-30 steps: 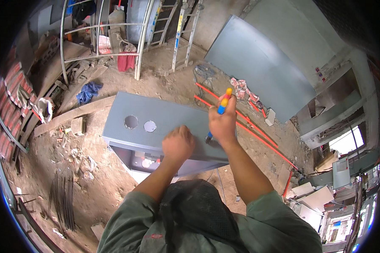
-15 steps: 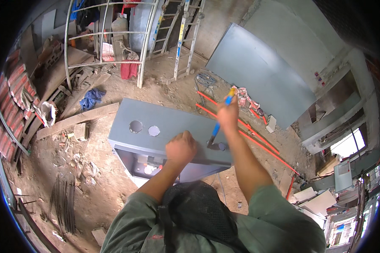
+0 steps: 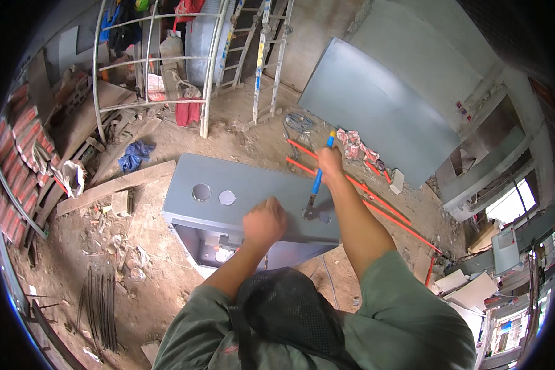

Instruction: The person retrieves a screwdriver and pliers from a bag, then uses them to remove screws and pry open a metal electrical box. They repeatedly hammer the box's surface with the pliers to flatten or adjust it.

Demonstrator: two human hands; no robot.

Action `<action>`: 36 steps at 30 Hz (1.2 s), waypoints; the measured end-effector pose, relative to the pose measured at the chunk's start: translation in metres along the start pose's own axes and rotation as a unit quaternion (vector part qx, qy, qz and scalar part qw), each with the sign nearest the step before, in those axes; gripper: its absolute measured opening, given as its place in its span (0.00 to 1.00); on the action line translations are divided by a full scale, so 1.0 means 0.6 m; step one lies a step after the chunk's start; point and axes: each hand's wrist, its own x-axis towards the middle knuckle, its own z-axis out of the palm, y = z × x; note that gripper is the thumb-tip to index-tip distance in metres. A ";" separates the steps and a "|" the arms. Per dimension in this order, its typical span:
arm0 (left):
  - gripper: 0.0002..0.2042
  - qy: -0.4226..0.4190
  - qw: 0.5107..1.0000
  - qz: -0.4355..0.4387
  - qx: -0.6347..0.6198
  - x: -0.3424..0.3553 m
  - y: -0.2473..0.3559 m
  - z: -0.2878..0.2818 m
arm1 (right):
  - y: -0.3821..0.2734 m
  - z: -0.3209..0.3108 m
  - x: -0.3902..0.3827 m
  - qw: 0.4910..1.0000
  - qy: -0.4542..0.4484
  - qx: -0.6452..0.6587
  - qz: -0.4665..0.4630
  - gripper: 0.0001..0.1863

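Note:
A grey metal cabinet (image 3: pixel 222 172) lies below me, its top pierced by two round holes (image 3: pixel 201 192) at the left and its near side showing an opening (image 3: pixel 194 240) with fittings inside. My left hand (image 3: pixel 264 221) rests curled on the cabinet near its front edge; what its fingers hold, if anything, is hidden. My right hand (image 3: pixel 330 161) grips a hammer (image 3: pixel 317 179) with a blue and yellow handle. The hammer's dark head is down on the cabinet's right part, beside a small round mark or hole (image 3: pixel 324 217) that I cannot make out clearly.
Orange conduits (image 3: pixel 394 225) and cable coils (image 3: pixel 299 122) lie on the dusty floor at right. A large grey panel (image 3: pixel 376 117) leans on the wall. Scaffold frames (image 3: pixel 205 117) and ladders (image 3: pixel 257 92) stand behind. Planks (image 3: pixel 117 182), a blue bag (image 3: pixel 135 154), rods and rubble lie left.
The hammer has swung from raised, more foreshortened, down onto the cabinet, its head now at the right part. My right hand has shifted slightly. The whole scene sits a little lower in view.

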 end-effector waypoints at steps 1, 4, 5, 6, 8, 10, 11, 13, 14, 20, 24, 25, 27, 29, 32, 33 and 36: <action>0.08 0.005 1.000 -0.001 0.000 0.001 -0.003 0.001 | -0.018 0.013 -0.026 0.996 0.017 -0.033 -0.079 0.12; 0.06 0.019 0.999 -0.017 0.042 0.003 -0.028 -0.007 | -0.060 0.074 -0.222 0.940 0.006 -0.172 -0.295 0.17; 0.07 0.019 0.999 -0.011 0.037 -0.001 -0.028 -0.007 | -0.063 0.074 -0.264 0.934 -0.020 -0.146 -0.325 0.18; 0.07 0.021 0.999 -0.003 0.033 0.000 -0.028 -0.009 | -0.065 0.073 -0.279 0.926 -0.045 -0.118 -0.357 0.19; 0.06 0.016 0.999 0.004 0.032 0.003 -0.022 -0.008 | -0.056 0.067 -0.175 0.948 0.012 -0.096 -0.303 0.13; 0.06 0.000 0.999 0.006 0.039 0.002 -0.012 -0.005 | -0.037 0.031 -0.051 0.994 -0.036 0.009 -0.102 0.08; 0.06 -0.001 0.999 0.017 0.032 0.002 -0.006 -0.002 | -0.013 0.009 -0.020 0.999 -0.024 0.020 -0.034 0.08; 0.06 0.005 0.999 0.025 0.022 -0.003 -0.004 0.001 | -0.004 0.003 0.009 0.994 -0.019 0.036 0.103 0.08; 0.06 0.012 1.000 0.024 0.016 0.001 -0.004 0.003 | -0.013 0.011 0.005 0.998 -0.016 0.030 0.059 0.08; 0.08 0.007 0.999 0.007 0.040 -0.004 -0.034 -0.004 | -0.047 0.080 -0.309 0.900 -0.089 -0.124 -0.408 0.14; 0.07 0.022 0.999 0.012 0.037 0.001 -0.028 -0.014 | -0.068 0.076 -0.162 0.956 -0.031 -0.129 -0.263 0.10; 0.06 0.008 0.999 0.013 0.030 -0.004 -0.010 -0.011 | -0.045 0.042 -0.077 0.978 -0.016 -0.091 -0.186 0.08; 0.06 0.001 1.000 0.023 0.009 -0.010 0.005 0.001 | 0.013 -0.035 0.029 0.991 -0.070 0.063 0.095 0.06; 0.06 0.019 1.000 0.012 0.006 -0.002 -0.003 -0.004 | -0.022 -0.021 0.003 0.995 -0.049 0.049 0.067 0.07; 0.07 0.021 1.000 0.002 0.015 -0.013 -0.023 -0.014 | -0.050 0.034 -0.131 0.974 -0.013 -0.086 -0.211 0.09; 0.07 0.020 1.000 -0.004 0.020 -0.033 -0.043 -0.017 | -0.037 0.057 -0.238 0.943 -0.043 -0.125 -0.304 0.10; 0.07 0.038 0.999 0.013 0.011 -0.043 -0.047 -0.013 | -0.036 0.064 -0.301 0.898 -0.034 -0.147 -0.412 0.11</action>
